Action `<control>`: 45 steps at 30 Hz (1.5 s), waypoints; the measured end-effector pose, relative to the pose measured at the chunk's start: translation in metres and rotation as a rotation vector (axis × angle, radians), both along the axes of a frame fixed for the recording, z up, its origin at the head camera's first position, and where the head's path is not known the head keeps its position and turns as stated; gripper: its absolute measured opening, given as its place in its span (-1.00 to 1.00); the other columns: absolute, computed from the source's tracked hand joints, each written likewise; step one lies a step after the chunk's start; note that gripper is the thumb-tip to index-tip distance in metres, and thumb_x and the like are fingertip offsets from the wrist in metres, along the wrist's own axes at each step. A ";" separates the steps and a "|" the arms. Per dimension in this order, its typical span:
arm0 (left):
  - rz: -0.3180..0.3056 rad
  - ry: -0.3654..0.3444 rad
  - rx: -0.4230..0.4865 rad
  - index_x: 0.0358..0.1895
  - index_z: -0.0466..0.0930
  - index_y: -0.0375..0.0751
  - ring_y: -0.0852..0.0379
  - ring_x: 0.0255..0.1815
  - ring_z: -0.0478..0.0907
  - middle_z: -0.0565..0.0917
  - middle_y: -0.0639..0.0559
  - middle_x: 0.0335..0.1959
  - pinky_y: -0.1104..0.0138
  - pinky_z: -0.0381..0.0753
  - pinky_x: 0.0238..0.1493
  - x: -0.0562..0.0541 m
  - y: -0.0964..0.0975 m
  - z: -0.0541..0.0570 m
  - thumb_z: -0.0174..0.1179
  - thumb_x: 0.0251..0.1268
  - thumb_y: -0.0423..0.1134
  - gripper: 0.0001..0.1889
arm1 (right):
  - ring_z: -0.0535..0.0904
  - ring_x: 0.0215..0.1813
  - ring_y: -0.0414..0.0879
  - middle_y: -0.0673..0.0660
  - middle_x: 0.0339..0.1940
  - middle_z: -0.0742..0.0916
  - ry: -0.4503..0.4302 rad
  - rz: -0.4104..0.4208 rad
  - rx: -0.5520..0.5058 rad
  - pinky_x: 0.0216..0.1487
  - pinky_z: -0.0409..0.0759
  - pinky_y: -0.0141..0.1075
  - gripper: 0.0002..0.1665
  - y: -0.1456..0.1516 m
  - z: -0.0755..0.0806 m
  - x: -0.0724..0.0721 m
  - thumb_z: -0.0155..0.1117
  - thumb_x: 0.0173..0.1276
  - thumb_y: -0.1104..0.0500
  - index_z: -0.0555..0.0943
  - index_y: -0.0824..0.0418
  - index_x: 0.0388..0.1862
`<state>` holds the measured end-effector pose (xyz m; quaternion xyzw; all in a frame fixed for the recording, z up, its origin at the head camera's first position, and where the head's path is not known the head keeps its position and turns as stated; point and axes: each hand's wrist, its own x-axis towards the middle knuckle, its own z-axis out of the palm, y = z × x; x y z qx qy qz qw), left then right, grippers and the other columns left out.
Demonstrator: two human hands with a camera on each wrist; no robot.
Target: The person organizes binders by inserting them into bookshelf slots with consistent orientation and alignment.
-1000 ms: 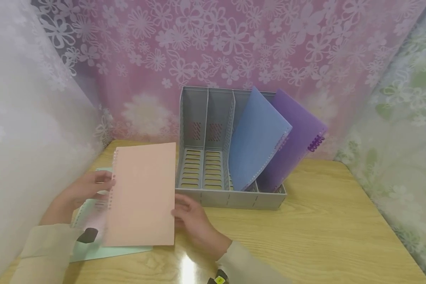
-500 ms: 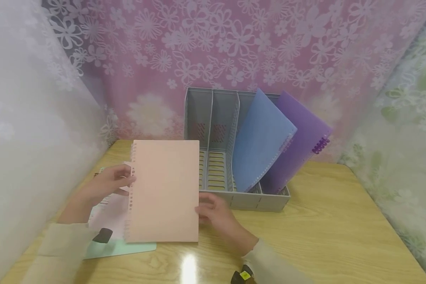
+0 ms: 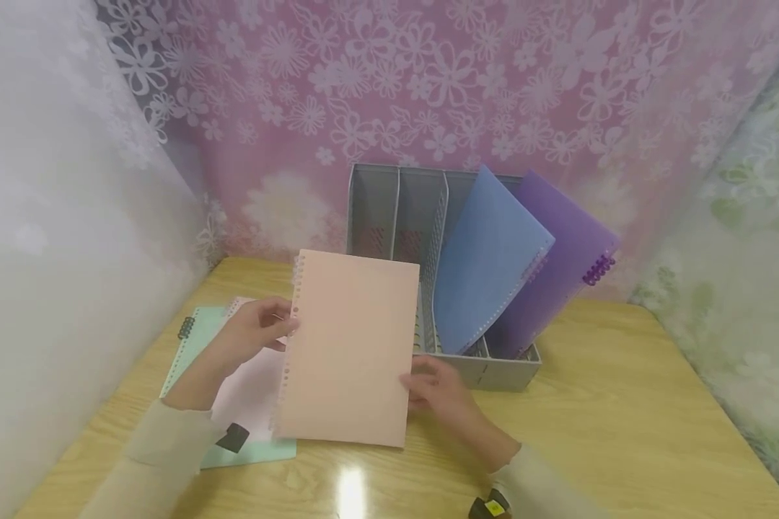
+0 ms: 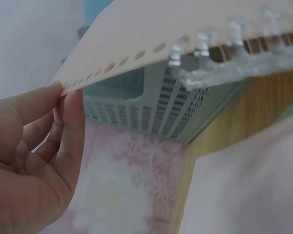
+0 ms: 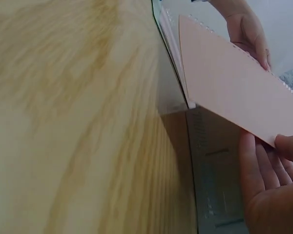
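Observation:
A peach loose-leaf notebook [image 3: 350, 349] with clear binding rings along its left edge is held up over the table, tilted a little. My left hand [image 3: 260, 331] pinches its ringed edge; in the left wrist view the thumb and fingers [image 4: 73, 112] grip it beside the punched holes. My right hand [image 3: 441, 393] pinches the opposite edge, thumb on the cover and fingers behind, as the right wrist view shows. Behind the notebook stands a grey file rack [image 3: 506, 373], its left part half hidden. A blue notebook [image 3: 490, 267] and a purple notebook [image 3: 565, 249] lean in its right compartments.
Left of the peach notebook, a pale pink notebook [image 3: 249, 389] lies on a mint green notebook [image 3: 197, 339] with dark rings. The wooden table [image 3: 623, 418] extends to the right. Floral curtains [image 3: 285, 130] hang behind and at both sides.
Both hands have carried the peach notebook rightward, away from the pile and in front of the rack. More of the pink and mint notebooks shows now. The view has shifted slightly.

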<state>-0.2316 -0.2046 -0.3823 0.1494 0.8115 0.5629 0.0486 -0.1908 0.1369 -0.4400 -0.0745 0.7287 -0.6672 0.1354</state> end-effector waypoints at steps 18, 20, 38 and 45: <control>-0.070 -0.007 0.082 0.17 0.47 -0.33 0.03 -0.10 0.60 0.57 -0.17 -0.06 0.21 0.72 -0.20 -0.006 0.068 -0.017 0.19 0.39 -0.18 -0.61 | 0.72 -0.29 -0.01 0.33 -0.22 0.74 0.062 -0.044 0.086 -0.21 0.72 -0.15 -0.50 0.064 0.000 0.007 0.25 0.39 0.22 0.37 0.45 0.19; -0.083 -0.007 0.085 0.17 0.47 -0.31 0.02 -0.10 0.61 0.58 -0.16 -0.05 0.21 0.72 -0.19 -0.008 0.072 -0.019 0.19 0.40 -0.17 -0.61 | 0.72 -0.29 -0.03 0.35 -0.19 0.74 0.077 -0.052 0.103 -0.20 0.72 -0.16 -0.51 0.068 0.000 0.008 0.23 0.41 0.24 0.36 0.45 0.20; -0.328 -0.050 0.111 0.48 0.14 -0.21 -0.08 0.00 0.66 0.60 -0.26 0.14 0.13 0.64 0.03 -0.006 0.080 -0.021 0.10 0.45 -0.26 -0.40 | 0.70 -0.35 -0.13 0.21 -0.33 0.76 0.157 -0.126 0.093 -0.26 0.72 -0.21 -0.72 0.073 0.006 0.008 0.18 0.40 0.37 0.40 0.46 0.02; -0.380 -0.041 0.086 0.44 0.21 -0.29 -0.04 -0.14 0.72 0.65 -0.23 0.07 0.16 0.68 -0.05 -0.001 0.077 -0.020 0.06 0.48 -0.28 -0.46 | 0.66 -0.37 -0.20 0.05 -0.40 0.75 0.170 -0.169 0.100 -0.27 0.72 -0.22 -0.73 0.072 0.009 0.005 0.19 0.39 0.37 0.41 0.41 0.01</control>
